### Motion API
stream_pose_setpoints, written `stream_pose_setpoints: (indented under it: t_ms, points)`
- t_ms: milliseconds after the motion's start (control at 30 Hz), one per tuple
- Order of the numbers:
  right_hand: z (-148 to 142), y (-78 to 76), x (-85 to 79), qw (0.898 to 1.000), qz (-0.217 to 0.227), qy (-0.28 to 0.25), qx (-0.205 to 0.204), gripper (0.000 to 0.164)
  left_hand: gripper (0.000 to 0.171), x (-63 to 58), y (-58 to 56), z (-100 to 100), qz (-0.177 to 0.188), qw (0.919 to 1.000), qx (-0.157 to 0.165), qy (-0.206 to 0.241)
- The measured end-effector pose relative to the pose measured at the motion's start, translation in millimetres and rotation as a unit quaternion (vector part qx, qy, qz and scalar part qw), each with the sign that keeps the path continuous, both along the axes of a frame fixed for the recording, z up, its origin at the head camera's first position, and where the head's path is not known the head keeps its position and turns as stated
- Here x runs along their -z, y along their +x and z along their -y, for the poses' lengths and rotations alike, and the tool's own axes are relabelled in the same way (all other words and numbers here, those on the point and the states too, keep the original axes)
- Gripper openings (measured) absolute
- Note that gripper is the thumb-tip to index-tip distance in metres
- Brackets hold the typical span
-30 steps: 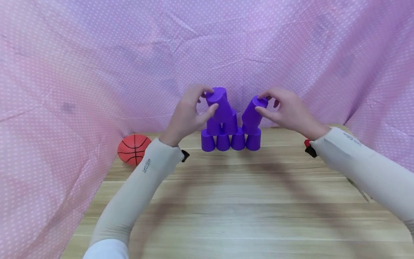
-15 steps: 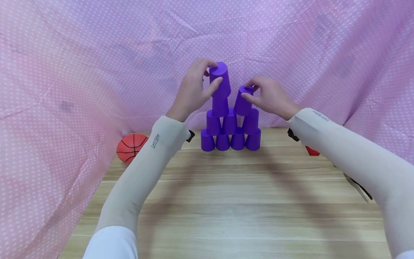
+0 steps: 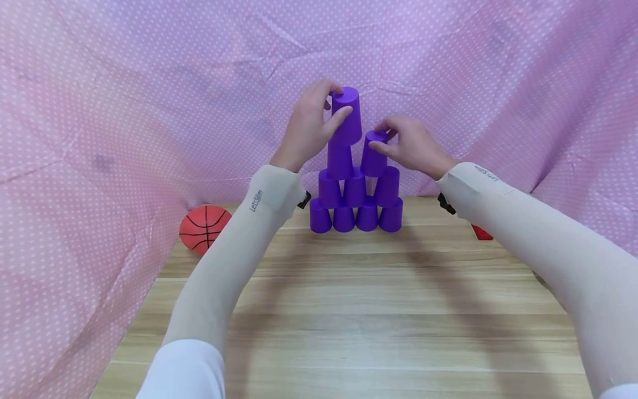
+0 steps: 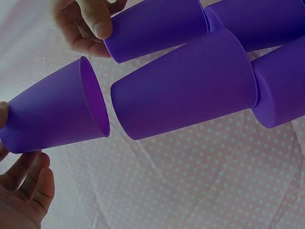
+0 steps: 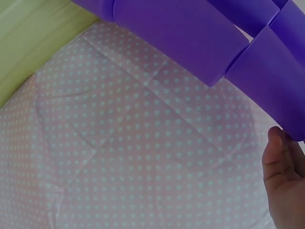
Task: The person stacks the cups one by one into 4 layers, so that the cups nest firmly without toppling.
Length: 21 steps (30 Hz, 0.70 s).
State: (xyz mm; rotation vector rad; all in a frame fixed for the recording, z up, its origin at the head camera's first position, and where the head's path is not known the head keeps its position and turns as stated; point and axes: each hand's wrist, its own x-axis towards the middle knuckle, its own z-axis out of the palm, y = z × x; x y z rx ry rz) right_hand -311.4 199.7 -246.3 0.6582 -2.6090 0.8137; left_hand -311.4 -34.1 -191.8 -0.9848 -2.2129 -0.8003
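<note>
Purple cups stand upside down in a stack at the back of the table. The bottom row [image 3: 343, 218] has several cups and the second row [image 3: 355, 188] has three. On the third row, a left cup [image 3: 340, 162] stands by itself. My left hand [image 3: 311, 122] pinches another upside-down cup [image 3: 347, 122] above it; in the left wrist view this held cup [image 4: 52, 112] has its rim apart from the base of the cup below [image 4: 183, 86]. My right hand [image 3: 416, 147] pinches the right third-row cup [image 3: 374, 158] near its base, its rim at the second-row tops.
A red ball with black basketball lines [image 3: 201, 227] lies at the left, partly behind my left sleeve. A small red object [image 3: 482, 233] shows beside my right sleeve. Pink dotted cloth [image 3: 199, 111] hangs behind the wooden table [image 3: 374, 332].
My left hand has risen with its cup, then shifted slightly right over the left third-row cup. My right hand has brought its cup left, from over the right second-row cup into the third row.
</note>
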Motion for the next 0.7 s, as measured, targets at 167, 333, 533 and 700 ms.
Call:
stream_pose_setpoints:
  t_ms: [167, 333, 533, 700]
  points:
    - [-2.3, 0.5, 2.0, 0.999, 0.048, -0.002, -0.001, 0.052, 0.034, -2.5, -5.3, -7.0, 0.023, 0.9994, -0.022, -0.016]
    - [-1.5, 0.9, 3.5, 0.998, 0.060, -0.006, -0.006, 0.058, 0.034, -3.9, -9.6, -15.0, 0.052, 0.9971, -0.042, -0.038]
    - [-0.7, 0.0, 3.3, 0.999, 0.044, -0.002, -0.009, 0.057, 0.031, -2.5, -15.6, -24.0, 0.055, 0.9968, -0.040, -0.043]
    - [-0.9, -1.4, 5.1, 0.999, 0.045, 0.002, -0.012, 0.056, 0.030, 0.8, -19.6, -28.3, 0.075, 0.9954, -0.047, -0.038]
